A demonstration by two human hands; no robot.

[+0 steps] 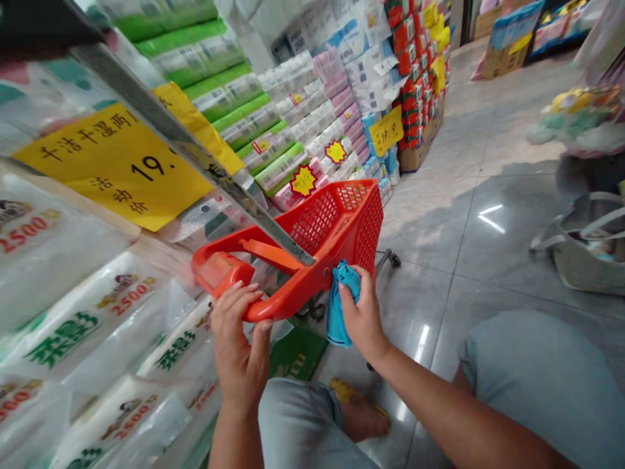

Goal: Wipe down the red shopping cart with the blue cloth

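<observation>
A red plastic shopping cart (336, 251) with a perforated basket stands in front of me. My left hand (241, 345) has its fingers wrapped over the cart's red handle at the near left end. In my right hand (361, 312) a blue cloth (338, 316) is bunched, pressed against the cart's right side, and its lower part hangs down. The cart's basket looks empty where its inside shows.
Stacked tissue packs (234, 98) rise at the left and behind the cart, with yellow price signs (141, 156). A metal bar (195, 153) slants across the upper left. On the tiled floor at the right sits a grey basket (586, 251).
</observation>
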